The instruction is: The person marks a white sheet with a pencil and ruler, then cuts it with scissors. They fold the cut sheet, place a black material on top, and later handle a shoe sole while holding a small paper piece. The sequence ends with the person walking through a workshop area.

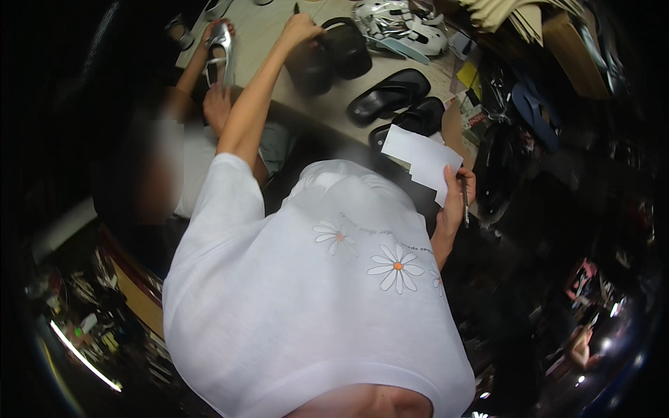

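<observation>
My left hand reaches over the far side of the table, its fingers closed, with a small dark pointed tip showing above them. What that tip belongs to is hidden. Just below and right of this hand stand two black shoes. My right hand grips a white sheet of paper with step-cut edges, together with a thin dark pen-like stick pointing downward. Beyond the paper lie a black flip-flop and a second black sandal, the latter partly covered by it.
At my left, a co-worker's hands hold a silver shoe. White shoes in clear plastic sit at the table's back. Folded tan paper, a brown cardboard piece and a blue flip-flop crowd the right.
</observation>
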`<action>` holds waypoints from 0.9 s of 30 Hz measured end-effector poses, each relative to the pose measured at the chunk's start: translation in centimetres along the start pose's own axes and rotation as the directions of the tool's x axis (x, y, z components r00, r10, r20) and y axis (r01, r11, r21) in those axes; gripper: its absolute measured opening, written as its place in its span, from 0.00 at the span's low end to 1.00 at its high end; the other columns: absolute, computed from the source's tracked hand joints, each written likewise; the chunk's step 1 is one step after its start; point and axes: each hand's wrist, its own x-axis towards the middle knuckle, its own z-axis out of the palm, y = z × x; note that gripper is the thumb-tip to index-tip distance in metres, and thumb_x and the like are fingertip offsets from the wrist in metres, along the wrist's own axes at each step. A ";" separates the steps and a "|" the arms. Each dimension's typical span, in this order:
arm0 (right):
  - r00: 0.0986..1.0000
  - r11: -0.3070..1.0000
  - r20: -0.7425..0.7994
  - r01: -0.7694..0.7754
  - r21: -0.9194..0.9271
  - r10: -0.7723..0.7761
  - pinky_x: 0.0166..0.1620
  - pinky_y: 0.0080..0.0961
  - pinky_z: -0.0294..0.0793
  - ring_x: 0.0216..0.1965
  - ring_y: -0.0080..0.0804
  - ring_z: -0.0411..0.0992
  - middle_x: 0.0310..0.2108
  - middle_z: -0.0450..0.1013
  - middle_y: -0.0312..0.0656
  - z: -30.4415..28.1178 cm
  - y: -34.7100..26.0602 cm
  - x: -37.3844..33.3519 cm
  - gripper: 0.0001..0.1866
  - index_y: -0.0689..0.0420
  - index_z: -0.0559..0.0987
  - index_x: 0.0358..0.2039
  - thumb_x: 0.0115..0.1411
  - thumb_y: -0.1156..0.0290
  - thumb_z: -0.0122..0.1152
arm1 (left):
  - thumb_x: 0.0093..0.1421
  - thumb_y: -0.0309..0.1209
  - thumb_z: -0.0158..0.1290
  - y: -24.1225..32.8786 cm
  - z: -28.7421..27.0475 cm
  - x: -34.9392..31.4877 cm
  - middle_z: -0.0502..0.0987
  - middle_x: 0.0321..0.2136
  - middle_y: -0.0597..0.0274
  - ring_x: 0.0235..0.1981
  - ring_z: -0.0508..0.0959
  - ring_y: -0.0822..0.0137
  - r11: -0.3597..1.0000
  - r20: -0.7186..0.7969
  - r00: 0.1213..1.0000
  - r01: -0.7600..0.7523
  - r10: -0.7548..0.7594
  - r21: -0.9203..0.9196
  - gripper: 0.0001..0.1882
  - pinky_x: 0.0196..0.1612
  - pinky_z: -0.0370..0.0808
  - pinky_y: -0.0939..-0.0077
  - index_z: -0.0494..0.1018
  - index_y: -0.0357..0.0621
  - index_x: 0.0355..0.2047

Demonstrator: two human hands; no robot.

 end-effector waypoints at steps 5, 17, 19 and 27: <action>0.996 0.999 0.083 -0.036 -0.021 0.038 0.43 0.19 0.69 0.37 0.23 0.69 0.35 0.70 0.39 0.4 -0.8 -0.4 0.12 0.56 0.69 0.35 0.53 0.77 0.64 | 0.49 0.37 0.60 1.1 -2.9 -2.2 0.78 0.15 0.59 0.12 0.76 0.73 0.975 -0.023 0.986 -0.165 0.163 -0.150 0.14 0.20 0.74 0.80 0.79 0.35 0.22; 0.999 1.000 0.041 -0.005 -0.005 0.006 0.41 0.18 0.68 0.36 0.22 0.69 0.34 0.71 0.38 -0.4 -0.1 1.1 0.11 0.56 0.70 0.34 0.54 0.76 0.64 | 0.46 0.38 0.60 1.2 2.7 -0.5 0.76 0.19 0.52 0.26 0.79 0.53 0.932 -0.389 0.861 -0.225 0.327 0.284 0.15 0.32 0.75 0.63 0.75 0.37 0.25; 1.000 1.000 0.026 -0.001 -0.009 0.001 0.42 0.18 0.68 0.36 0.22 0.68 0.34 0.71 0.37 -0.6 0.1 1.4 0.11 0.55 0.70 0.34 0.54 0.76 0.64 | 0.47 0.38 0.59 0.4 4.6 -1.0 0.77 0.23 0.50 0.29 0.79 0.51 0.924 -0.419 0.833 -0.260 0.362 0.281 0.16 0.33 0.75 0.60 0.75 0.38 0.31; 1.000 1.000 0.009 0.010 -0.019 -0.010 0.42 0.18 0.67 0.36 0.21 0.68 0.33 0.71 0.37 -1.2 1.0 3.6 0.11 0.55 0.70 0.33 0.54 0.77 0.64 | 0.50 0.39 0.57 -2.0 10.6 -1.3 0.77 0.25 0.48 0.30 0.78 0.48 0.969 -0.454 0.857 -0.194 0.244 0.156 0.16 0.34 0.73 0.57 0.73 0.38 0.32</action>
